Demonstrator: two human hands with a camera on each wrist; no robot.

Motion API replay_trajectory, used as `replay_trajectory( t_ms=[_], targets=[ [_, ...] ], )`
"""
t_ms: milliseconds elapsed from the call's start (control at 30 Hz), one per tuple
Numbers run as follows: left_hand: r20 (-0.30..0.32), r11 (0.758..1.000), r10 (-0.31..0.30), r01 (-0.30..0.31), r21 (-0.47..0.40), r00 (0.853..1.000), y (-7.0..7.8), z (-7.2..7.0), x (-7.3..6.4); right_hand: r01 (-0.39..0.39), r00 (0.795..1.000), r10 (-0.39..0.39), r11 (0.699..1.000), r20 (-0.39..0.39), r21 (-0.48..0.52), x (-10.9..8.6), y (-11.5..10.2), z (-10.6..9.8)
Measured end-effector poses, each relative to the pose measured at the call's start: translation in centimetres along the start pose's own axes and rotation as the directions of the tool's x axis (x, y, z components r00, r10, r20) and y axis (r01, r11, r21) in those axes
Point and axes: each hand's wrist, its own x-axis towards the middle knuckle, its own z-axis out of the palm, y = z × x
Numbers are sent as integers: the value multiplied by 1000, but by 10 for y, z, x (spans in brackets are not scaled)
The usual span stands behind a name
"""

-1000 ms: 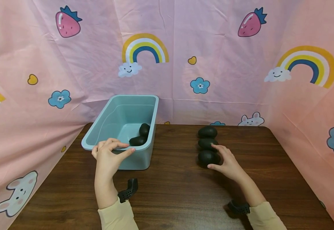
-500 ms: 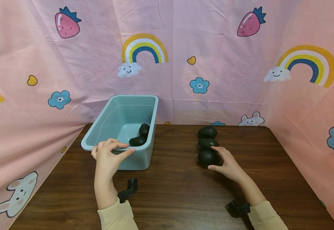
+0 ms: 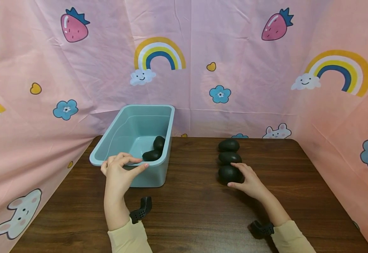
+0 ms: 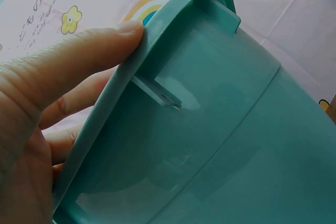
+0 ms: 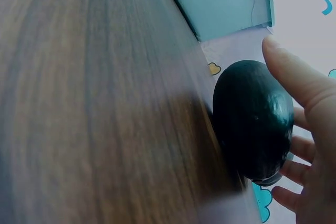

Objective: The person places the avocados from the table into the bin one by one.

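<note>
A light blue plastic bin (image 3: 149, 175) stands at the left of the table. My left hand (image 3: 119, 172) pinches its near rim, thumb outside and fingers inside; the left wrist view shows the thumb (image 4: 84, 56) lying along that rim. Two dark avocados, one at the near wall (image 3: 151, 155) and one behind it (image 3: 159, 142), lie in the bin. Three more form a column to the right: far (image 3: 229, 145), middle (image 3: 229, 158) and near (image 3: 229, 174). Around the near avocado my right hand (image 3: 250, 182) curls, thumb in front and index finger at the back.
The dark wood table (image 3: 190, 211) extends between the bin and the avocado column. A pink patterned cloth (image 3: 193, 70) hangs behind the table and along both sides. Each wrist wears a black camera mount, the left one (image 3: 141, 211) and the right one (image 3: 261, 229).
My right index finger has slid from the middle avocado down to the back of the near one, its gap to the thumb narrowing. The left hand and bin have stayed put.
</note>
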Motion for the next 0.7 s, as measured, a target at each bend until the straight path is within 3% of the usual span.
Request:
replay_trajectory(
  t_ms=[700],
  targets=[
    [-5, 1000, 3, -3, 6, 1000, 0, -1, 0, 16, 1000, -16, 1000, -2, -17, -1, -3, 4]
  ],
)
